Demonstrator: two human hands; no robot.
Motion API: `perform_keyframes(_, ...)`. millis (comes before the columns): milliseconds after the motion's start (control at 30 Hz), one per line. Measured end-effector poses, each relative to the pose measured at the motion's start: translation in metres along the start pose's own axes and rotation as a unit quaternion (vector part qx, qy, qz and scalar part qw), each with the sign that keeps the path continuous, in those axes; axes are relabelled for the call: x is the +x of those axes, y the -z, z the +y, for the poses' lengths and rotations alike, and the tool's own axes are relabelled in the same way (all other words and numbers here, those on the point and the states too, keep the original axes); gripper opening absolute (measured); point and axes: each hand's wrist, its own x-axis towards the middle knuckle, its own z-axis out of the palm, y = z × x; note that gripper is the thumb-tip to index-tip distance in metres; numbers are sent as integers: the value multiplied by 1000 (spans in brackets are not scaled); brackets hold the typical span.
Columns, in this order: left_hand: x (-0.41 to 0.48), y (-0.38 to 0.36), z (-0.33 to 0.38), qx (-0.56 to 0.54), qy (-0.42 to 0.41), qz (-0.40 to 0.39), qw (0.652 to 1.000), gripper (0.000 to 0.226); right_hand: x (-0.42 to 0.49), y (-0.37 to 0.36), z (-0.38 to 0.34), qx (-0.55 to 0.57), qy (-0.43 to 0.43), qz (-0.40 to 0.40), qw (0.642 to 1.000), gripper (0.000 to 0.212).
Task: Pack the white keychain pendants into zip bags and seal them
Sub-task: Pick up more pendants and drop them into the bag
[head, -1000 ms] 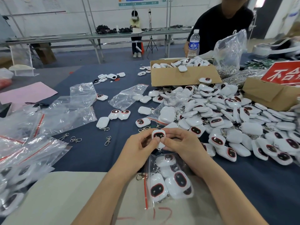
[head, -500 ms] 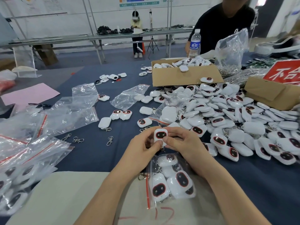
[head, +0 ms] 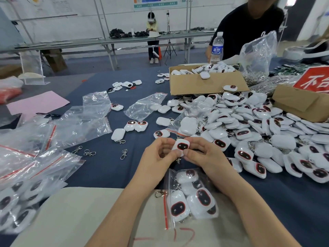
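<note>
Left hand (head: 156, 157) and right hand (head: 203, 157) pinch one white pendant (head: 182, 146) just beyond a filled zip bag (head: 192, 198); pendant heap (head: 267, 139) crowds right.

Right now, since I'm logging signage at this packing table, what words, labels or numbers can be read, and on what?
"不合", white, cut off at the frame edge: on the red sign.
Blue label on the water bottle: white characters, too blurred to read.
Print on the wall poster: too small to read.
Handwritten red pen marks on the beige sheet: not legible.
</note>
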Motion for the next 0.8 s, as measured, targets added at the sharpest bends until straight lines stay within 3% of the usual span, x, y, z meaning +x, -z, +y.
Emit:
perform_keyframes(267, -3, 1, 4, 29, -9, 1, 1000, 20, -3, -1, -4, 0, 2, 0, 1000, 26)
perform_keyframes(467, -7, -4, 7, 156, -113, 22, 981, 16, -6, -2, -9, -29, 14, -21, 999, 30)
perform_keyframes(800, -8, -5, 7, 88, -66, 2, 994, 17, -5, 0, -3, -2, 7, -39, 999, 21)
